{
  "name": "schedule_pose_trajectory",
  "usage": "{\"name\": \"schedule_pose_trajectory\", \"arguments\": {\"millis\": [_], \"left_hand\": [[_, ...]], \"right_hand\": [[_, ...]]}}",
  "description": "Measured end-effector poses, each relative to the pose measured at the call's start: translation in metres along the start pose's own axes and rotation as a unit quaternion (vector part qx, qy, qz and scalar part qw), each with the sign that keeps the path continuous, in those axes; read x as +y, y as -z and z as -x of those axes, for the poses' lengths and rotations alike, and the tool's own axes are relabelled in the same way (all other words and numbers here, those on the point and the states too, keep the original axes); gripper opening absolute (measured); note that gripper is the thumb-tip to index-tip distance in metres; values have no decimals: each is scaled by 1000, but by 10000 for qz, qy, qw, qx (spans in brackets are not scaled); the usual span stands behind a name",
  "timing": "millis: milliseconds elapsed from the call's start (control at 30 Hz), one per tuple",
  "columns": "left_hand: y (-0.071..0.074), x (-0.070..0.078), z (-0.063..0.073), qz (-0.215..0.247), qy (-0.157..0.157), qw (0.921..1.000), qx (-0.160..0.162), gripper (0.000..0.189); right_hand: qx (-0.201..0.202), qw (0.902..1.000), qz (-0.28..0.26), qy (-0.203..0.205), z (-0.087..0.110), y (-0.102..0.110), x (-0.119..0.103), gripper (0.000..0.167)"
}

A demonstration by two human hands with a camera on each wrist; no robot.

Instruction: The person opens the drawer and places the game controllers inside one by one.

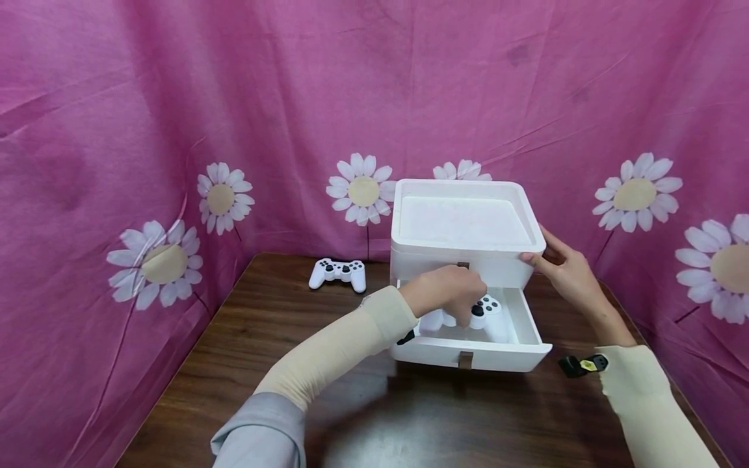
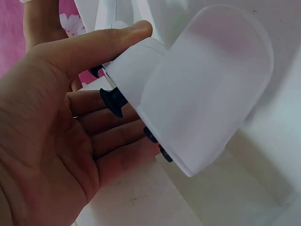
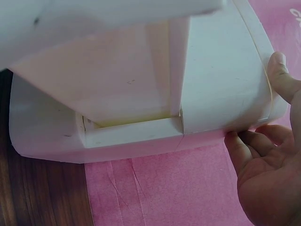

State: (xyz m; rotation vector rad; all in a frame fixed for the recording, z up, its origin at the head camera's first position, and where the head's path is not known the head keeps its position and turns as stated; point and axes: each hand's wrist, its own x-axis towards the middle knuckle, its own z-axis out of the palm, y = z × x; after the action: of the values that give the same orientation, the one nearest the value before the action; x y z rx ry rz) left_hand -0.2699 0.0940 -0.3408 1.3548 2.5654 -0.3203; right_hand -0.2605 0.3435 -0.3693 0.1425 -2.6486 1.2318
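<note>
A white game controller [image 1: 496,321] with black thumbsticks is inside the pulled-out lower drawer [image 1: 503,361] of a white drawer unit [image 1: 456,221]. Reaching in from above, my left hand [image 1: 449,290] holds it by its middle. In the left wrist view the thumb lies along one side of the controller [image 2: 207,89], and the fingers curve round behind the thumbstick side. My right hand [image 1: 566,278] grips the unit's upper right front corner. From the right wrist, its thumb presses near the top rim while the fingers [image 3: 237,153] touch the side wall.
Another white controller [image 1: 337,274] lies on the brown wooden table [image 1: 281,325], left of the unit. The unit has a shallow recessed top and an upper drawer that is pushed in. A pink curtain [image 1: 292,97] with daisies hangs behind and at both sides.
</note>
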Motion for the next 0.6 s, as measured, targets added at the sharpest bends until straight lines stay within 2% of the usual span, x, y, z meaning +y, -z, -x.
{"name": "schedule_pose_trajectory", "arguments": {"millis": [200, 600], "left_hand": [[-2, 1, -4, -83, 132, 9998, -133, 39], [-3, 1, -2, 67, 219, 9993, -308, 37]], "right_hand": [[26, 10000, 32, 17, 0, -1, 0, 83], [58, 10000, -4, 50, 0, -1, 0, 83]]}}
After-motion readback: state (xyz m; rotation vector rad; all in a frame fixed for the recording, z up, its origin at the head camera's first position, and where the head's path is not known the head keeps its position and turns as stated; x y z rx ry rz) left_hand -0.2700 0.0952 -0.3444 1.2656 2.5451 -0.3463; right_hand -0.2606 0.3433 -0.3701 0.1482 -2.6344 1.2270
